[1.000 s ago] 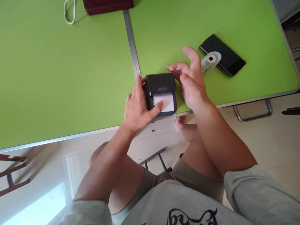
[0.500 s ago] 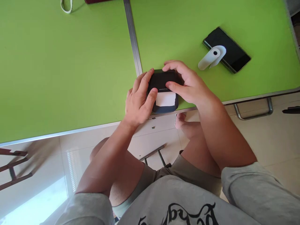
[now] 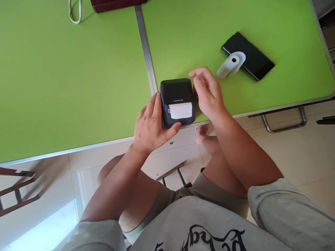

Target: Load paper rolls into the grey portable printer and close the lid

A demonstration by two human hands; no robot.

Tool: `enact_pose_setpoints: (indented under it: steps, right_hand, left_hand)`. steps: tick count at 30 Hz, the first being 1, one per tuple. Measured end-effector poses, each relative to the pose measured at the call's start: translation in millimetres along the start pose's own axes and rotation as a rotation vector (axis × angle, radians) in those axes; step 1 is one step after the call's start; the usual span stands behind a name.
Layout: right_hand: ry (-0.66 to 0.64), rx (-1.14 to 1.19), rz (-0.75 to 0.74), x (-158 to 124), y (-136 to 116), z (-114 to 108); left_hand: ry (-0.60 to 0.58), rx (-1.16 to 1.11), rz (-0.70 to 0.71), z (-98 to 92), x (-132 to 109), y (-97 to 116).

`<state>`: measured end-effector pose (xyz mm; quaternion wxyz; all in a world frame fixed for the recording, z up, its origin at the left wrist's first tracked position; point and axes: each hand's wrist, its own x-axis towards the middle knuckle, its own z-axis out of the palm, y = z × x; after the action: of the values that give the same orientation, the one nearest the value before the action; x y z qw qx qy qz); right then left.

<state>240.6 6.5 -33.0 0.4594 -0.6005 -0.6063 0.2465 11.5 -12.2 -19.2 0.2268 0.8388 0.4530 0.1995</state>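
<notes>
A small black printer [image 3: 176, 91] with a strip of white paper [image 3: 181, 111] out of its front sits near the front edge of the green table. Along its left side lie the fingers of my left hand [image 3: 151, 126], thumb spread by the front corner; the hand rests against the printer without wrapping round it. My right hand [image 3: 208, 91] is at the printer's right side, index finger stretched out and thumb raised, the other fingers curled and partly hidden. Whether those curled fingers touch the printer is unclear.
A white paper roll [image 3: 227, 67] lies partly over a black phone [image 3: 251, 57] on the right of the table. At the top are a dark red object [image 3: 115, 4] and a white loop of cord [image 3: 75, 20]. A metal strip [image 3: 147, 52] divides the tabletop.
Both hands have come off the printer's top: my left slid down and left to its side, my right drew off to the right. The lid and whole paper strip now show.
</notes>
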Motion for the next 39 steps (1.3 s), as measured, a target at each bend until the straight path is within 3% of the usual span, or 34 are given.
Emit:
enact_pose_setpoints:
  steps: [7, 13, 16, 22, 27, 32, 36, 39]
  right_hand:
    - [0.012, -0.13, 0.007, 3, -9, 2]
    - [0.05, -0.169, -0.011, 2, -14, 3]
    - [0.076, -0.172, -0.044, 1, -14, 3]
    - [0.09, -0.163, -0.086, -1, -2, 2]
    - [0.05, -0.117, -0.061, -1, 4, 2]
    - [0.065, -0.14, -0.056, 0, -7, 2]
    - [0.062, -0.158, -0.041, -1, -12, 2]
    - [0.042, -0.177, -0.028, -1, -12, 1]
  left_hand:
    - [0.027, 0.156, 0.046, 4.2, -11, -7]
    - [0.001, 0.106, 0.042, 1.6, -14, -7]
    - [0.006, -0.031, 0.003, -2.3, -11, -7]
    - [0.132, -0.564, -0.115, -11.4, -6, -7]
    - [0.163, -0.677, -0.174, -11.0, -1, -4]
    - [0.26, -0.861, -0.252, -10.5, 2, -3]
    - [0.308, -0.798, -0.326, -14.7, 2, 1]
    - [0.26, -0.62, -0.239, -15.1, -1, 3]
